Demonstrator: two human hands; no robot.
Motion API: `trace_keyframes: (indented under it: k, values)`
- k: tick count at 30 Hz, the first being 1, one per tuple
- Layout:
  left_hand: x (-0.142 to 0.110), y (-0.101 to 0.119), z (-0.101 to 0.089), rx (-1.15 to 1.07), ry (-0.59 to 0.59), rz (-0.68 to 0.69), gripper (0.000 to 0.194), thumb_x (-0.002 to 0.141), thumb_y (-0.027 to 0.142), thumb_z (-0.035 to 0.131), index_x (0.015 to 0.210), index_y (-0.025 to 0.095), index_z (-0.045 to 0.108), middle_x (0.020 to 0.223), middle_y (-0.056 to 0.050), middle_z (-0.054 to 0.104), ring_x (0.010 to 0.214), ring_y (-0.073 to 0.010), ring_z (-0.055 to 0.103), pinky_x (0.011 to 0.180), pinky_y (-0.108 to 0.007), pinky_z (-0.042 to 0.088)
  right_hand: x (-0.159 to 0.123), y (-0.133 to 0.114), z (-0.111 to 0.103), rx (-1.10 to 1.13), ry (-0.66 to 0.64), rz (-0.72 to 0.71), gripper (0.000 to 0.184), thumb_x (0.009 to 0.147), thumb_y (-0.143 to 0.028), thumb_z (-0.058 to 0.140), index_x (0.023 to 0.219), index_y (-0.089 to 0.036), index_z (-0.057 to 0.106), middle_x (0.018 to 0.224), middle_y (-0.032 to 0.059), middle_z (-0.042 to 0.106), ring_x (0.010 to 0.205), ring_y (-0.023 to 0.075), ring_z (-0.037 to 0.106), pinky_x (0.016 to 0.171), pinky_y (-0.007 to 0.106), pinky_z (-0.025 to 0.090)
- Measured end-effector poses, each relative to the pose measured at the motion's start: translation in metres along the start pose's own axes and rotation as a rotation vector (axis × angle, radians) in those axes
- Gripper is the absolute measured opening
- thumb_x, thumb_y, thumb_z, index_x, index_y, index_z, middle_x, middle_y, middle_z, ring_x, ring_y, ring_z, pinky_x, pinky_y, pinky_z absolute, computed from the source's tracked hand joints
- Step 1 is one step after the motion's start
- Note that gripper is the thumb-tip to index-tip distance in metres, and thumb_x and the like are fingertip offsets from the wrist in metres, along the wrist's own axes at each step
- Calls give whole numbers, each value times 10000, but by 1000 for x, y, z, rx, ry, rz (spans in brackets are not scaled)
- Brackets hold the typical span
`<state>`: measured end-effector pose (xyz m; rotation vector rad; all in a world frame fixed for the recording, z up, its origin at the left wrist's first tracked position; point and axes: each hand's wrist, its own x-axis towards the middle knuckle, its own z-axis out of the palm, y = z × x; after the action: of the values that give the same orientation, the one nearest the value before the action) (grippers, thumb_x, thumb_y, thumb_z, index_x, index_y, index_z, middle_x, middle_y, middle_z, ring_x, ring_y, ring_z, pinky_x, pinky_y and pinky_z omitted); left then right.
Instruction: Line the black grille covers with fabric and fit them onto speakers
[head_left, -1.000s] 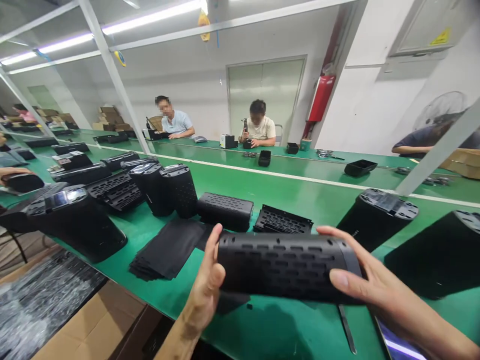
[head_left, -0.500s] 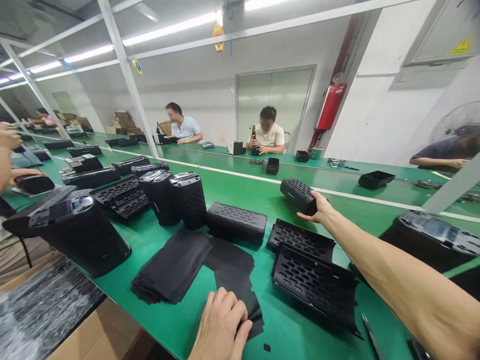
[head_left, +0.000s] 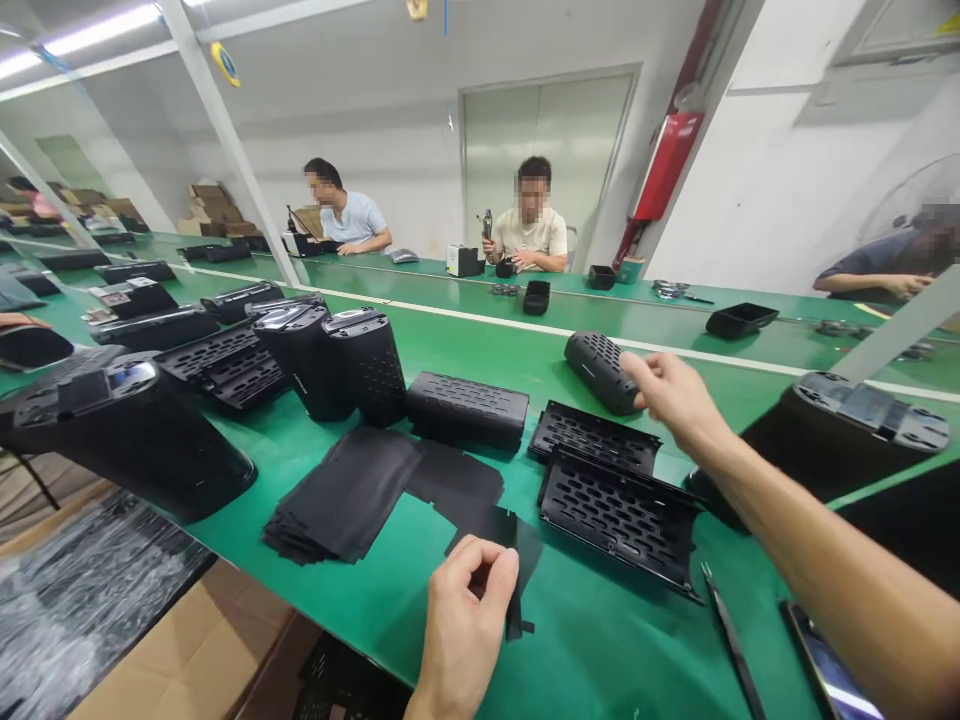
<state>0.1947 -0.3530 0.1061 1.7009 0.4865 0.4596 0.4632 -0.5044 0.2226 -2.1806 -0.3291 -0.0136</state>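
My left hand (head_left: 469,625) is closed in a pinch at the near edge of a thin black sheet (head_left: 531,555), its fingertips partly hiding the sheet. Beyond it lie another flat black sheet (head_left: 457,475) and a stack of black sheets (head_left: 345,495). My right hand (head_left: 675,400) is at the right end of a black perforated housing (head_left: 596,368), which rests on the green bench. Its thumb and forefinger are a little apart and hold nothing. Two curved perforated black panels, a front panel (head_left: 619,520) and a rear panel (head_left: 592,437), lie below my right hand.
Black housings stand at the left (head_left: 180,450) and right (head_left: 817,430); another perforated housing (head_left: 469,410) lies mid-bench. Tweezers (head_left: 727,630) and a phone-like device (head_left: 825,665) are near right. A carton (head_left: 202,640) sits below the bench edge. Co-workers sit across the bench.
My right hand has let go of the perforated housing, which now rests on the bench. My left hand has gone from lying on the black sheet to pinching it. The view has tipped down.
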Motion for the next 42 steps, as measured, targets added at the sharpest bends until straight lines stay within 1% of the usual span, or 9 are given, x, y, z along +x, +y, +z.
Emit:
trace_keyframes:
  k: [2,4,7,14,19,25,34,39,42]
  values:
    - [-5,2,14,-69,19,-1,467,989,603,610,748,205,657,764,-20,561,703,-180,532,639,-297,437,-63,-3,9,9,-241,-69,586,977,-744,547,950,-187,725,891,73,745,704,209,666,605,315,494]
    - [-9,3,28,-111,8,20,458,999,595,602,755,210,652,784,-27,582,719,-190,555,655,-308,457,-119,0,21,8,-538,-145,457,968,-684,630,941,-236,715,849,22,738,764,216,674,654,305,508]
    - [-14,3,43,-107,-61,96,382,1023,530,595,823,219,689,856,-48,658,792,-215,618,725,-328,496,-161,12,31,-19,-568,-194,409,1014,-570,590,794,-229,638,719,-14,632,692,184,559,596,302,391]
    - [18,7,35,118,6,255,226,1042,394,571,990,250,737,1053,-67,731,1012,-248,677,815,-335,519,-128,72,-14,-80,-277,-34,482,985,-683,526,874,-246,694,819,6,732,789,239,637,715,348,455]
    - [71,21,39,409,-61,141,182,979,354,598,1066,244,713,1143,-67,766,955,-251,697,873,-391,503,-123,114,-29,-169,-184,105,477,919,-717,566,877,-259,692,667,16,695,691,290,660,711,406,447]
    - [105,28,53,546,-200,6,192,911,448,665,915,273,742,948,-55,818,926,-313,724,736,-369,439,-125,138,-29,-156,-56,213,559,883,-754,605,1112,-245,579,1025,77,783,789,308,731,792,452,502]
    - [114,23,64,455,-222,-5,288,842,447,703,673,232,611,664,-2,644,688,-203,580,642,-318,358,-120,156,-23,35,-107,201,416,871,-588,682,1081,-240,592,844,22,748,716,246,690,665,369,488]
    - [94,32,45,230,-306,-24,436,887,593,638,697,239,469,579,70,447,529,-117,433,516,-254,350,-135,143,-32,199,-160,202,498,926,-659,653,1141,-218,566,756,-16,658,618,166,577,559,296,394]
    - [65,36,29,23,-430,-142,434,919,616,629,772,249,450,542,95,445,415,-101,440,404,-220,369,-153,131,-39,294,-231,247,558,924,-719,670,1142,-219,555,680,-62,547,572,126,465,514,262,285]
